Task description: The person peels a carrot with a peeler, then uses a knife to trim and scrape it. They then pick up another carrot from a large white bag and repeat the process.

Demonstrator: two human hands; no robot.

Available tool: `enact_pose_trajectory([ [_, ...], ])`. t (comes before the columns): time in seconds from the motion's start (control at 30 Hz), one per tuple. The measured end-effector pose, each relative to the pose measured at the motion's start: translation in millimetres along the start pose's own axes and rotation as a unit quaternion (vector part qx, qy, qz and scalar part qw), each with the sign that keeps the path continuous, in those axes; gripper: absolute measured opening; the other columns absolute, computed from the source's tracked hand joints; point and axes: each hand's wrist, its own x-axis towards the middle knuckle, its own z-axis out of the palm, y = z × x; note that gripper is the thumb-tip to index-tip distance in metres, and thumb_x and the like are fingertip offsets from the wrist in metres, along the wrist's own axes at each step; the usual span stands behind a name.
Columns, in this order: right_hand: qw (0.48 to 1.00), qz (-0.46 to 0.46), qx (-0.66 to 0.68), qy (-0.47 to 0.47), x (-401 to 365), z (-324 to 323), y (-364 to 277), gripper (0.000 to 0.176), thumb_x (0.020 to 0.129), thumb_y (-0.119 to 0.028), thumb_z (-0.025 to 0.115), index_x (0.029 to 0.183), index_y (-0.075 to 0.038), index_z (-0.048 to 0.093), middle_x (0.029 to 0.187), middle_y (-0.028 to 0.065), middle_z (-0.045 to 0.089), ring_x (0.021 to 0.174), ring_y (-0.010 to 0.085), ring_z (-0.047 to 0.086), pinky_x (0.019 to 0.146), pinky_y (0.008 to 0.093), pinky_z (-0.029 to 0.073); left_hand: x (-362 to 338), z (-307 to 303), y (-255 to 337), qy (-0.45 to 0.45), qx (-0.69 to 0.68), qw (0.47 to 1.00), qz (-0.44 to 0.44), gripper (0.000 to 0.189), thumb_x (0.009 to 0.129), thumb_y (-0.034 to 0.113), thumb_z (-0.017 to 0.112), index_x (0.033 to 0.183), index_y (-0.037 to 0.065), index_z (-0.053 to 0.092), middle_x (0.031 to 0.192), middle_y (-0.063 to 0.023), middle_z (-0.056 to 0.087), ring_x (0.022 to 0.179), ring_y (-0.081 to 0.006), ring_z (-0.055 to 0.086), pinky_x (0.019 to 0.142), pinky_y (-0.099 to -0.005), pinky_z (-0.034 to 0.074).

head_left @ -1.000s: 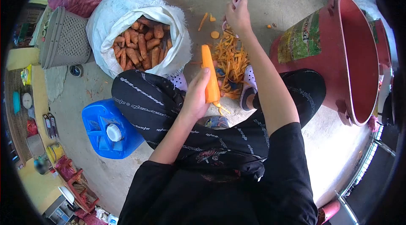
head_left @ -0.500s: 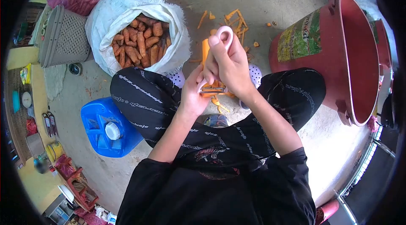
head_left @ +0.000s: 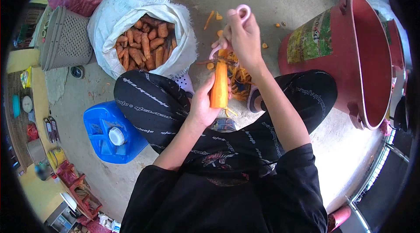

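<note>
A bright orange peeled carrot (head_left: 219, 86) points away from me, its near end in my left hand (head_left: 202, 104), fingers closed round it. My right hand (head_left: 246, 42) grips a pink-handled peeler (head_left: 243, 10), whose loop end sticks up above the thumb. The peeler's blade lies across the far end of the carrot. Below the hands, orange peelings (head_left: 239, 77) lie in a heap between my feet, and a few strips hang near the carrot's near end.
An open white sack (head_left: 127, 7) full of unpeeled carrots (head_left: 146, 42) stands at the front left. Nearer on the left is a blue jerrycan (head_left: 105, 134). A large red tub (head_left: 306, 58) lies tilted on the right; a grey basket (head_left: 70, 36) stands far left.
My right hand and the peeler have moved away from me, to the carrot's far end. The carrot, mostly hidden behind the hands before, now shows along its length in my left hand.
</note>
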Motion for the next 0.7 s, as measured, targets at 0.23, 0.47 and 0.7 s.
enact_pose_trajectory([
  [0.23, 0.995, 0.076, 0.065, -0.025, -55.0, 18.4, -27.7, 0.020, 0.098, -0.022, 0.046, 0.093, -0.008, 0.032, 0.054, 0.0016, 0.040, 0.039, 0.0115, 0.046, 0.040, 0.0273, 0.044, 1.2, -1.4, 10.9, -0.051, 0.007, 0.997, 0.053, 0.030, 0.097, 0.031, 0.044, 0.113, 0.007, 0.054, 0.096, -0.0044, 0.057, 0.088, -0.0173, 0.055, 0.080, -0.0345, 0.045],
  [0.47, 1.000, 0.019, -0.011, 0.005, -28.8, 5.3, -7.1, 0.024, 0.096, -0.023, 0.048, 0.091, -0.005, 0.033, 0.054, 0.0021, 0.041, 0.039, 0.0122, 0.048, 0.042, 0.0311, 0.051, -7.8, 0.5, 1.1, -0.021, -0.002, 1.000, 0.023, 0.027, 0.098, 0.030, 0.045, 0.108, 0.006, 0.052, 0.093, -0.0057, 0.056, 0.082, -0.0178, 0.054, 0.075, -0.0320, 0.045],
  [0.7, 0.947, -0.076, -0.281, 0.137, 86.3, -53.4, 38.4, 0.024, 0.096, -0.021, 0.045, 0.094, 0.001, 0.036, 0.065, 0.0105, 0.054, 0.045, 0.0170, 0.057, 0.041, 0.0308, 0.049, -12.7, -0.8, -0.6, -0.036, 0.023, 0.999, -0.006, 0.044, 0.099, 0.031, 0.041, 0.132, 0.002, 0.041, 0.094, -0.0068, 0.053, 0.082, -0.0152, 0.051, 0.072, -0.0298, 0.045],
])
